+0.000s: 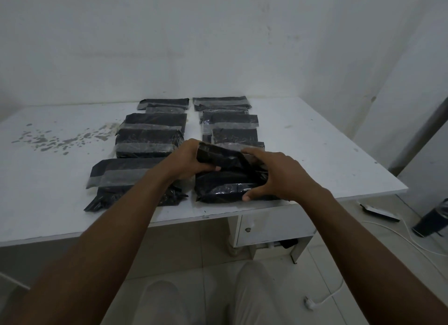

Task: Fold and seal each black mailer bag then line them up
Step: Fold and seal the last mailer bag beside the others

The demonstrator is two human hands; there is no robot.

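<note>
A black mailer bag (228, 184) lies at the near end of the right-hand column on the white table (315, 155). My left hand (186, 160) grips its raised flap at the left corner. My right hand (274, 174) is curled round the bag's right side, thumb at the near edge and fingers over the top. Two columns of folded black bags with grey tape strips run toward the wall: the left column (150, 140) and the right column (230, 121). One more taped bag (128, 181) lies near the front left, partly under my left forearm.
Dark stains (55, 140) mark the table's left part. Under the table sits a white drawer unit (271, 227). On the floor at right are a dark bin (431, 220), a flat device (380, 209) and a white cable with plug (315, 303). Walls close off the back and right.
</note>
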